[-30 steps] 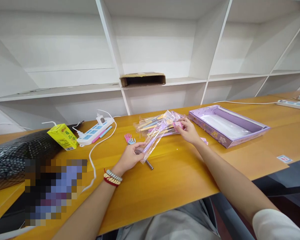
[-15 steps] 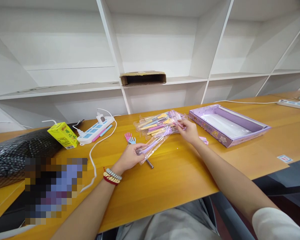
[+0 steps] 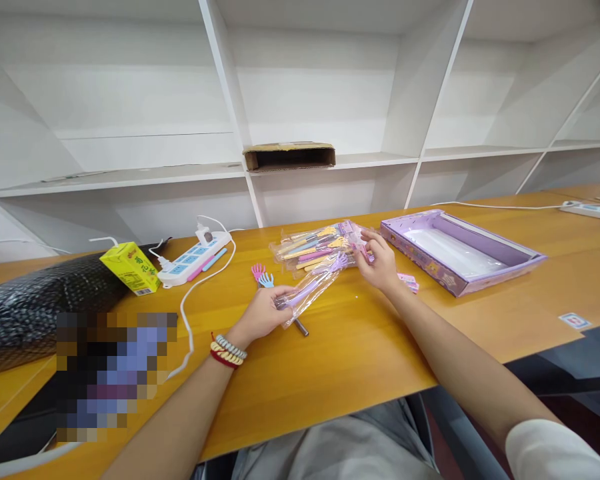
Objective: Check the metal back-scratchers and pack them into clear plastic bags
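My left hand [image 3: 267, 312] is closed on the lower end of a clear plastic wrapper, which has a purple back scratcher [image 3: 310, 288] with a hand-shaped head inside. The wrapper slants up to the right, and my right hand [image 3: 380, 261] pinches its pink-printed top end [image 3: 363, 252]. Just behind lies a pile of wrapped back scratchers [image 3: 300, 250] with yellow, pink and blue parts. Beside my left fingers are a pink hand-shaped head [image 3: 258, 271] and a blue one [image 3: 266, 280]. A dark metal rod [image 3: 301, 327] sticks out beneath the wrapper.
A purple open box [image 3: 455, 283] stands to the right, near a small pink card [image 3: 409, 283]. At left are a power strip [image 3: 180, 272] with a white cable [image 3: 184, 313], a yellow drink carton [image 3: 133, 267] and a black wrapped bundle [image 3: 40, 313]. White shelves hold a cardboard box [image 3: 290, 147].
My right fingers have shifted at the wrapper's top end, the index finger now lifted higher. My left hand keeps its hold. The view has moved slightly.
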`<state>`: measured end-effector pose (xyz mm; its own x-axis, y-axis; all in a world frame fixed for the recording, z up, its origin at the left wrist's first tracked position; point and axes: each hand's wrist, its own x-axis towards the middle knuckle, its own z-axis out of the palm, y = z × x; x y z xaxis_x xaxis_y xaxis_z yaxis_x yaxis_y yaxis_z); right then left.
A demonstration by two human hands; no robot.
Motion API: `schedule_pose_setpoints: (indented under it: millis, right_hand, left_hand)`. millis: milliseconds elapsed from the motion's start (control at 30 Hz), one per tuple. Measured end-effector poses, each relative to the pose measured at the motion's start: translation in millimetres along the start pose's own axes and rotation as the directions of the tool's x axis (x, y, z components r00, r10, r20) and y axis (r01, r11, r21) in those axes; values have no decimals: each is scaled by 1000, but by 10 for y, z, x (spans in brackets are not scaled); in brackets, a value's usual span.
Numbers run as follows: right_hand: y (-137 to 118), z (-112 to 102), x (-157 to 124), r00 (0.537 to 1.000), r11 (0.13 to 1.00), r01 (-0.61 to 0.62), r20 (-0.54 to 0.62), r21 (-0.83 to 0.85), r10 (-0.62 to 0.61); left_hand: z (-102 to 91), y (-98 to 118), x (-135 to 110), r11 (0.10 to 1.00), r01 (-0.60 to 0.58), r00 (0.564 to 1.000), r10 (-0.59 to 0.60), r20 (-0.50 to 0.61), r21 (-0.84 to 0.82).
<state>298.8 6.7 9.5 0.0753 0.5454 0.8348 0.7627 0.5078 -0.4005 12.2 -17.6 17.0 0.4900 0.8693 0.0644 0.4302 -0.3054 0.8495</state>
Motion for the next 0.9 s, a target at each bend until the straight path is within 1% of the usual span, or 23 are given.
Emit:
schedule_pose_setpoints:
  millis: [67, 167, 267, 433, 533, 667, 733, 800, 900]
  right_hand:
    - [4, 42, -20, 999, 999, 35, 27, -14, -35]
    - [35, 81, -30, 999, 998, 14, 31, -55, -12]
    - [61, 77, -19, 998, 997, -57, 15, -55, 58]
    - [27, 44, 4, 976, 977, -208, 62, -41, 210]
    - [-1, 26, 14, 968, 968, -248, 40, -49, 250]
    - [21, -3, 30, 934, 929, -355, -4, -102, 357]
    - [61, -9, 42, 918, 917, -396, -29, -34, 396]
    - [109, -6, 59, 896, 893, -439, -30, 97, 443]
    - [171, 1, 87, 857, 806, -498, 39, 319, 514]
  left_hand:
    - [9, -6, -3, 1000, 0, 1000, 0, 8, -7]
    - [19, -6, -8, 1000, 2, 1000, -2, 19, -7]
    - [23, -1, -10, 1000, -8, 1000, 8, 30, 8]
    - [23, 1, -6, 999, -24, 1000, 24, -6, 38]
    - [19, 5, -3, 998, -38, 999, 38, -5, 55]
    - [12, 6, -2, 997, -40, 999, 41, -10, 64]
    - [7, 4, -1, 997, -27, 999, 29, -17, 70]
    - [0, 6, -1, 998, -14, 1000, 15, -25, 61]
    - [-14, 16, 1, 1000, 0, 999, 1, -32, 31]
